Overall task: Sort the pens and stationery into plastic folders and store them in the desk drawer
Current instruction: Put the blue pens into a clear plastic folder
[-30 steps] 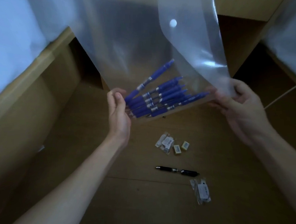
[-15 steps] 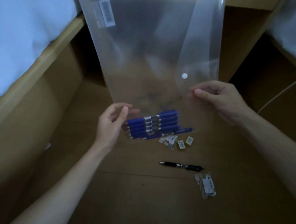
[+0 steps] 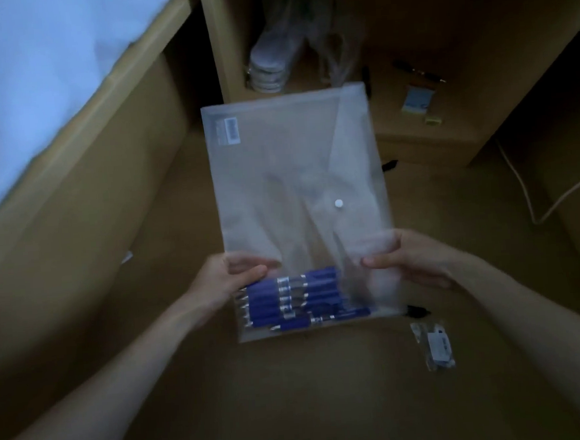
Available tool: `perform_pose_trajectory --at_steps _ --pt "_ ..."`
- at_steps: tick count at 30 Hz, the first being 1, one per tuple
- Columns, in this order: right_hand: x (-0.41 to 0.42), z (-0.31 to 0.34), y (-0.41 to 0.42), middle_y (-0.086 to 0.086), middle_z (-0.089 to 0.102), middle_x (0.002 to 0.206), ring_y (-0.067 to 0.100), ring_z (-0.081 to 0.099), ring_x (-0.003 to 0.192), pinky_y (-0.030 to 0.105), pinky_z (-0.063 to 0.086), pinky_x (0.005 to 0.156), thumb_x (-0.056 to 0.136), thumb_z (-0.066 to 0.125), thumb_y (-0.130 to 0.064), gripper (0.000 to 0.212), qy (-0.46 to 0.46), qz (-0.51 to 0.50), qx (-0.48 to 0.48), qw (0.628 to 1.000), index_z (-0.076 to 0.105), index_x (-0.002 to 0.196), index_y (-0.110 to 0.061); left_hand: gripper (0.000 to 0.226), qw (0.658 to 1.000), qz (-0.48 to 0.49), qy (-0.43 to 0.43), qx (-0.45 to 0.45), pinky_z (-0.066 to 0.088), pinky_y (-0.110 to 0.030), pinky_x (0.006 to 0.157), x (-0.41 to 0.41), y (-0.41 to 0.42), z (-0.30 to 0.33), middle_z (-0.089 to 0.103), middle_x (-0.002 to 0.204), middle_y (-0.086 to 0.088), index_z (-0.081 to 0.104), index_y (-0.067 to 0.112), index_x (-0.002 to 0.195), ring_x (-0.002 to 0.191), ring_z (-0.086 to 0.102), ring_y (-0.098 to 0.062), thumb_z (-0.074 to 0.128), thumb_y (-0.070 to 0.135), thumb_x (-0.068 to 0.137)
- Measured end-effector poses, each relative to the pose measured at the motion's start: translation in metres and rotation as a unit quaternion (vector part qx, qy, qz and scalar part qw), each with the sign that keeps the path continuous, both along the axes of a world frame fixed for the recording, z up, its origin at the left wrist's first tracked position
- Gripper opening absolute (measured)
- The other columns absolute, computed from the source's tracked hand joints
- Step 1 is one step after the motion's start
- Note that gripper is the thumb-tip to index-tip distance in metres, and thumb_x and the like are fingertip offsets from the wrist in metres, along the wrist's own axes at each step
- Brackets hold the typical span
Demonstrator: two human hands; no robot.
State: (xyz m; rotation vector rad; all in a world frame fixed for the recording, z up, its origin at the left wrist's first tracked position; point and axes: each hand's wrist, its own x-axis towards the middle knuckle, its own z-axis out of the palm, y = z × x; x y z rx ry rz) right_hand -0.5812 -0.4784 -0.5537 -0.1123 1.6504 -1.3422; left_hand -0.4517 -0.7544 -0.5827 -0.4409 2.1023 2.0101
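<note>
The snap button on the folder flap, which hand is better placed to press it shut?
Probably right: the right hand grips the folder just below the snap button; the left hand holds the far edge.

A single wide-angle head-worn camera is looking forward and steeply down from close above the person's forearms, facing the brown wooden floor (image 3: 295,408), with a translucent plastic snap-button folder (image 3: 293,185) filling the centre of its view.
</note>
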Motion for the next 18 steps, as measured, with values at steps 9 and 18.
perform_pose_trajectory --at_steps 9,18 --pt "0.014 -0.046 -0.013 0.001 0.073 0.098 0.013 0.068 0.091 0.019 0.055 0.075 0.082 0.051 0.017 0.038 -0.009 -0.068 -0.039 0.997 0.068 0.100 -0.012 0.061 0.989 -0.027 -0.133 0.055 0.052 -0.037 0.090 0.032 -0.014 -0.040 0.071 0.108 -0.008 0.063 0.015 0.113 0.103 0.065 -0.023 0.080 0.043 0.062" --pt "0.011 -0.065 -0.016 0.008 0.073 0.100 0.018 0.069 0.093 0.027 0.056 0.073 0.079 0.055 0.016 0.043 -0.004 -0.070 -0.032 0.997 0.074 0.094 -0.019 0.020 0.991 0.065 -0.072 0.088 0.057 -0.025 0.070 0.032 -0.007 -0.050 0.074 0.094 0.000 0.068 0.014 0.104 0.085 0.069 -0.014 0.054 0.009 0.089"
